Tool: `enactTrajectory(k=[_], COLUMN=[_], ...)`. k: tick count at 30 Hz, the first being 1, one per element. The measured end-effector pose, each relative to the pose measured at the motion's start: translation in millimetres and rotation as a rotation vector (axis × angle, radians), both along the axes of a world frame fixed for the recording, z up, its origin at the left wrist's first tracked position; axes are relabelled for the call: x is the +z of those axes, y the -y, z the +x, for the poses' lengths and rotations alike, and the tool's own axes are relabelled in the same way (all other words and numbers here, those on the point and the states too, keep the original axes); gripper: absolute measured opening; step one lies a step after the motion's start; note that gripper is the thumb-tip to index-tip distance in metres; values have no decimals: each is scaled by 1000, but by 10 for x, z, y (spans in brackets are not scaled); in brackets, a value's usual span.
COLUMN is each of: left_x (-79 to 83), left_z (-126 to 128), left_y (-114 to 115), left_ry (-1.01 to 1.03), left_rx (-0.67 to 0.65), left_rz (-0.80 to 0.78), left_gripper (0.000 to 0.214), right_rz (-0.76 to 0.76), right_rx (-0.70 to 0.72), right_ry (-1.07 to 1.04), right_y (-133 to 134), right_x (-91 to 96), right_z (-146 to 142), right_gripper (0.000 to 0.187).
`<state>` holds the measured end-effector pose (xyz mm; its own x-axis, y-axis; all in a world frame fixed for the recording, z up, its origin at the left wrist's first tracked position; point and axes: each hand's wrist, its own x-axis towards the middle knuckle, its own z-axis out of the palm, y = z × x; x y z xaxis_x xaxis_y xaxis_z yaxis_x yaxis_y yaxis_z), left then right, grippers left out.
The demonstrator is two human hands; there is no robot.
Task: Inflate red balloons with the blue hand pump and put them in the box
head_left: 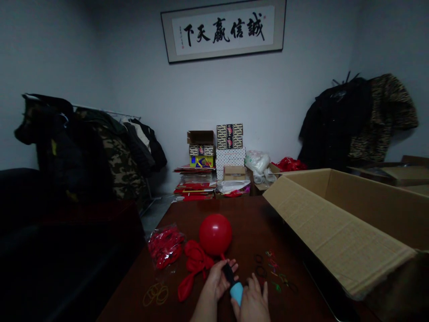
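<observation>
A round red balloon, partly inflated, sits on the nozzle end of a small hand balloon pump with a black front and a light blue body. My left hand is closed around the pump's black part, close to the balloon's neck. On the blue rear part rests my right hand, its thumb on the near side and its fingers along the far side. Left of the balloon lie limp red balloons. Beyond them is a clear bag of red balloons.
Yellow rubber bands lie at the table's left front. Black and coloured bands are scattered right of my hands. A large open cardboard box takes up the right side. Stacked boxes stand behind the brown table.
</observation>
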<state>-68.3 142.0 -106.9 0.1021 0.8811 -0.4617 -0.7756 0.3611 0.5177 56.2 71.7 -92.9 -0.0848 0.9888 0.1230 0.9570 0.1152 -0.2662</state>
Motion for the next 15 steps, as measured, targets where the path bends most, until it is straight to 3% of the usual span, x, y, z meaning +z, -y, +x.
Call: enactTrajectory(k=[10,15], left_x=[133,193], left_z=[272,253], left_y=[88,33], left_ry=[-195,-200], left_rx=[202,254], left_rz=[70,78], left_gripper=[10,10], right_rz=[32,24], right_rx=[25,44], right_ry=[14,76], right_y=[251,408], right_x=[288,186], right_z=[6,143], right_gripper=[46,45])
